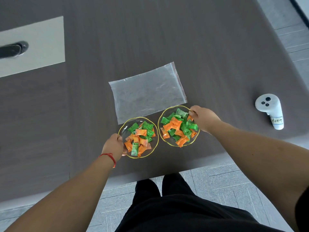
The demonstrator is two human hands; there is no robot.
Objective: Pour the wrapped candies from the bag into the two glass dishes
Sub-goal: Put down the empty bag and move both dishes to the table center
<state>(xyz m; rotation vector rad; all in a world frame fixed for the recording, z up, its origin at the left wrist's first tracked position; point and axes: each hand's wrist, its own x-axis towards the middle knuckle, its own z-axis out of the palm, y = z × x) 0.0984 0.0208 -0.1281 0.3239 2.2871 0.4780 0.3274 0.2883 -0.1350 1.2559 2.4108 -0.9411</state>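
Two gold-rimmed glass dishes stand side by side near the table's front edge. The left dish and the right dish each hold several green and orange wrapped candies. My left hand grips the left dish's left rim. At the upper right rim of the right dish, my right hand pinches the glass. Just behind the dishes a clear zip bag lies flat and looks empty.
A white handheld controller with a paper label lies on the dark table to the right. A pale grey panel with a black handle sits at the far left. The table's front edge runs just below the dishes.
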